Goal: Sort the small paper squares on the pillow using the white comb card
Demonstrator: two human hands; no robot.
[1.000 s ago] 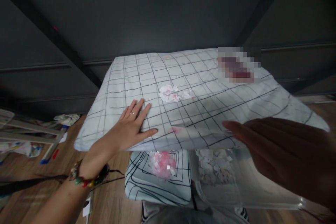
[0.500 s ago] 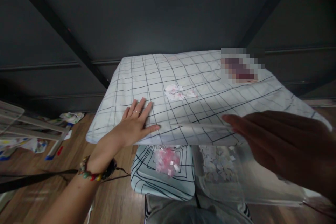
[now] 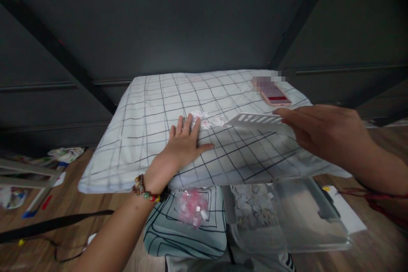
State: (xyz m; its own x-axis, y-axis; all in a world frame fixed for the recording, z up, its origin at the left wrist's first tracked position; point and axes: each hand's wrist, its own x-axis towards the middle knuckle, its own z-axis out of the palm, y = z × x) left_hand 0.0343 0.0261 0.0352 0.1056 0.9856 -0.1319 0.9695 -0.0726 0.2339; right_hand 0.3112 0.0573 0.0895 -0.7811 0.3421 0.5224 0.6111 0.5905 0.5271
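My left hand point(image 3: 185, 142) lies flat with fingers spread on a white checked cloth point(image 3: 153, 106). Its fingertips reach the near left side of a small heap of white and pinkish paper scraps point(image 3: 218, 121). In my right hand point(image 3: 321, 134) is a flat white slotted plastic piece point(image 3: 255, 119), pinched at its right end. The piece tilts over the cloth, its left tip close to the right side of the scraps. Whether that tip touches them I cannot tell.
A phone point(image 3: 276, 95) lies on the cloth, at the back right. Below the front edge are a clear bag of pink and white bits point(image 3: 193, 208) on a patterned cushion point(image 3: 159, 233), and a clear plastic box point(image 3: 315, 214) with pale scraps point(image 3: 255, 206). A dark panel point(image 3: 191, 29) stands behind.
My left hand has slid right and forward to the scraps. My right hand has brought the white slotted piece forward, close to them. The view has shifted slightly.
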